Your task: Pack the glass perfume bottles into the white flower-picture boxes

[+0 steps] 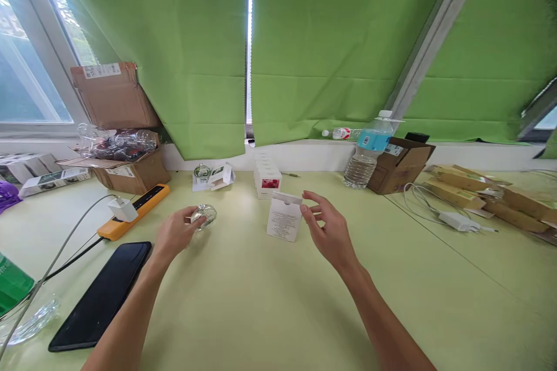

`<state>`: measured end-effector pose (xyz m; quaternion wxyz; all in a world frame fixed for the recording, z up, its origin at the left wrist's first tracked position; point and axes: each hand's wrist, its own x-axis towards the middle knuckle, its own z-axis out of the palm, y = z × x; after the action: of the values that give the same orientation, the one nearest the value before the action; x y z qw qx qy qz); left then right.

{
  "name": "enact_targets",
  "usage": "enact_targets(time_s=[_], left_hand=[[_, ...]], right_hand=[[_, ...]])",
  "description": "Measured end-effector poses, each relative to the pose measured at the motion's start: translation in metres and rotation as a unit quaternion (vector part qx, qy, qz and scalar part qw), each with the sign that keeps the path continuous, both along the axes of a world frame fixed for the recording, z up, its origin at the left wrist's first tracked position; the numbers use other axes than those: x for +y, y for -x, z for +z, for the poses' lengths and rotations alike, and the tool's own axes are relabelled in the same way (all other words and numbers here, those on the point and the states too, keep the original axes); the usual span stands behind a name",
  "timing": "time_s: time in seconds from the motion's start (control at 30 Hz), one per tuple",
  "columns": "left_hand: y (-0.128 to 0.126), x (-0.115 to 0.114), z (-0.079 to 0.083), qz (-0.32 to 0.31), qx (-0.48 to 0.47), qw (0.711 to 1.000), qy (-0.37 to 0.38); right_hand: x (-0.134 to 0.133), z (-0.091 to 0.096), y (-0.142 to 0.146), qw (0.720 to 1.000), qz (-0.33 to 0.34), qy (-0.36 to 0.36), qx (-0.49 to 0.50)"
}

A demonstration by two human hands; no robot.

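My left hand (177, 233) is closed around a small round clear glass bottle (205, 217), holding it just above the table on the left. A small white box (284, 220) with printed text stands upright near the middle. Beside its upper right edge is my right hand (326, 229), thumb and fingers apart and curved; whether a fingertip touches the box I cannot tell. Behind the box runs a row of similar white boxes (267, 181), the front one bearing a red picture. Another round glass bottle (202, 172) sits further back, next to an opened white carton (221, 176).
A black phone (102, 293) and an orange power strip (134, 213) with cables lie at left. Behind them stands a cardboard box (130, 177) of plastic bottles. A large water bottle (368, 153), a brown carton (400, 165) and a white charger (459, 221) are at right.
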<state>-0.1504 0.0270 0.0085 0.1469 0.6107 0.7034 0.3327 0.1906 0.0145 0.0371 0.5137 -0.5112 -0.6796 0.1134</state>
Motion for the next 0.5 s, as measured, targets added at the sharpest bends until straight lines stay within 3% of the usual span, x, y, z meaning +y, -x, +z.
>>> enact_targets(time_s=[0.33, 0.5], left_hand=[[-0.053, -0.025, 0.018, -0.206, -0.029, 0.978, 0.008], [-0.071, -0.035, 0.024, -0.242, -0.023, 0.97, 0.028]], right_hand=[[-0.006, 0.006, -0.001, 0.997, -0.04, -0.055, 0.026], [-0.012, 0.001, 0.005, 0.996, 0.051, -0.056, -0.05]])
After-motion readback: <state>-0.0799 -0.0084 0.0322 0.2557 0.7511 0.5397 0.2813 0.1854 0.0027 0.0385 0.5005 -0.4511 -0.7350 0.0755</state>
